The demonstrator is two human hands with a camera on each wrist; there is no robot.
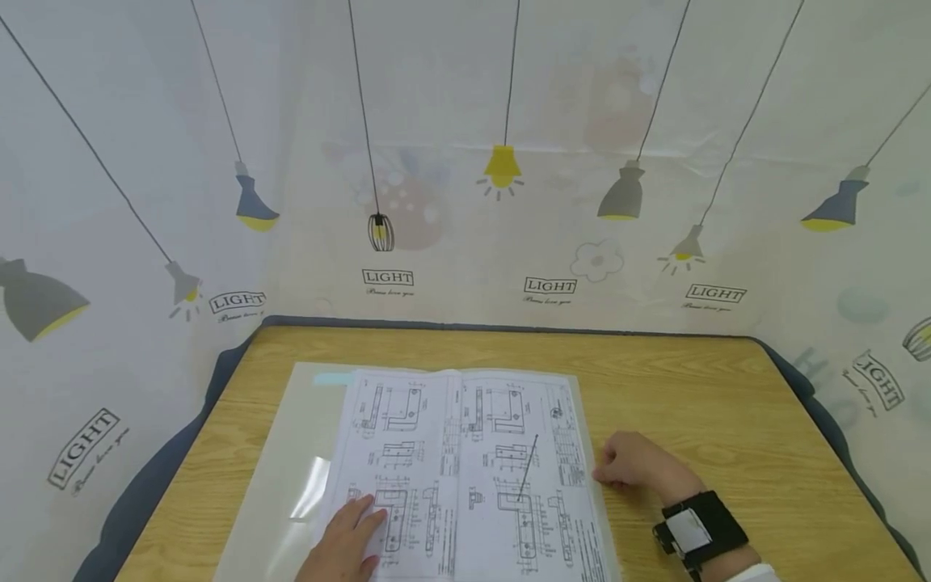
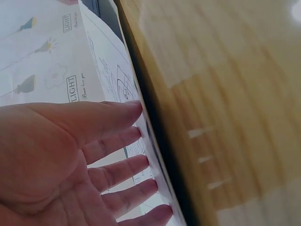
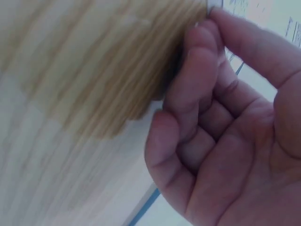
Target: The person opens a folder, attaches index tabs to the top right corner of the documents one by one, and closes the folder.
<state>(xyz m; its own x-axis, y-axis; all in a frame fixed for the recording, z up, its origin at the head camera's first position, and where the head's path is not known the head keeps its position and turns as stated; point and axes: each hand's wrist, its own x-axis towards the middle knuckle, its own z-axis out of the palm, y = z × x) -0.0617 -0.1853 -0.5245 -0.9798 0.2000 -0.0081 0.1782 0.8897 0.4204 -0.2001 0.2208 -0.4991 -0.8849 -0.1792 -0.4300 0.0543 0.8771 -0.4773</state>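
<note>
An open folder of technical drawings (image 1: pixel 457 420) lies on the wooden table, its pages showing line views of an L-shaped part. My left hand (image 1: pixel 342 540) rests on the left page with fingers spread; in the left wrist view that hand (image 2: pixel 70 160) has its fingertips against the paper. At the folder's right edge is my right hand (image 1: pixel 640 469), its fingers curled. Up close, the right hand (image 3: pixel 235 127) pinches the sheet edge between thumb and index finger. A thin dark line crosses the right page; whether it is printed or a loose object, I cannot tell.
The wooden table (image 1: pixel 684 388) extends beyond the folder on both sides. A pale plastic cover (image 1: pixel 265 477) with glare lies under the left page. A curtain printed with lamps (image 1: pixel 451 105) surrounds the table, close to its dark edge. A black strap (image 1: pixel 709 529) circles the right wrist.
</note>
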